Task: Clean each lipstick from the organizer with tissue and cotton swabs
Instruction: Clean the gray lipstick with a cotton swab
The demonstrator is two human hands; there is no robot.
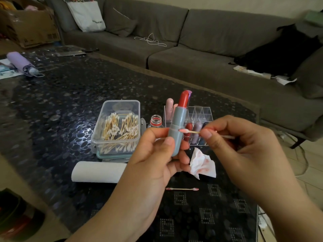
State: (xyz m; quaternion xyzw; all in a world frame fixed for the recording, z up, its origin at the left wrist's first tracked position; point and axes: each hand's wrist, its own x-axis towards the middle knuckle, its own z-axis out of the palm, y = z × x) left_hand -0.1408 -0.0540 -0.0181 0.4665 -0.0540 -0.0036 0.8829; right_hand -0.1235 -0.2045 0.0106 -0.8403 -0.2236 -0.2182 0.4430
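Holding the lipstick (177, 127) upright in my left hand (153, 154), fingers wrapped round its base, I pinch 1 cotton swab (189, 131) in my right hand (232, 140), lying crosswise, tip touching the tube's seam.

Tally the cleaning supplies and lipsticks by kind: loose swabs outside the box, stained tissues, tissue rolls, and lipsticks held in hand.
Loose cotton swabs outside the clear plastic box: 2, one pinched by the right hand with its pink-stained tip, one used swab on the table
Crumpled stained tissue: 1
White tissue roll: 1
Grey-cased red lipstick in the left hand: 1
Total: 5
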